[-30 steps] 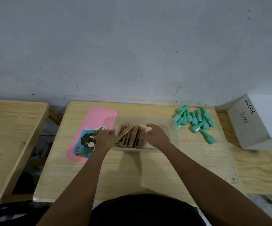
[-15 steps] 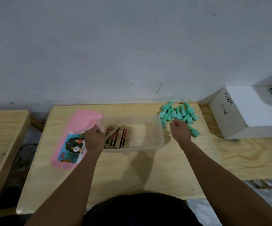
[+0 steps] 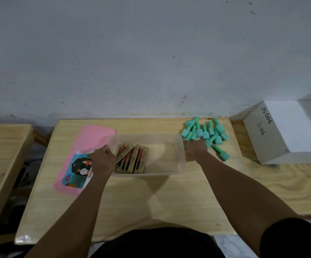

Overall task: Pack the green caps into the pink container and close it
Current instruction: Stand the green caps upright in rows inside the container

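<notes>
Now green caps (image 3: 206,134) touch the right grip (image 3: 195,148), closure unclear; left grip (image 3: 103,161) holds the container (image 3: 181,156).

Bare forearms, bare left hand (image 3: 102,162), right hand (image 3: 195,148); black short sleeve (image 3: 292,237) on right arm; black garment (image 3: 156,243) on torso.

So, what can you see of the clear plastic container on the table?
The container is a translucent plastic tub, rectangular with rounded corners, upright on the wooden table, its top open. Slim gold-and-red boxes stand in its left part; no green caps lie in it. The left hand grips its left rim. Its far left corner overlaps the pink lid.
</notes>
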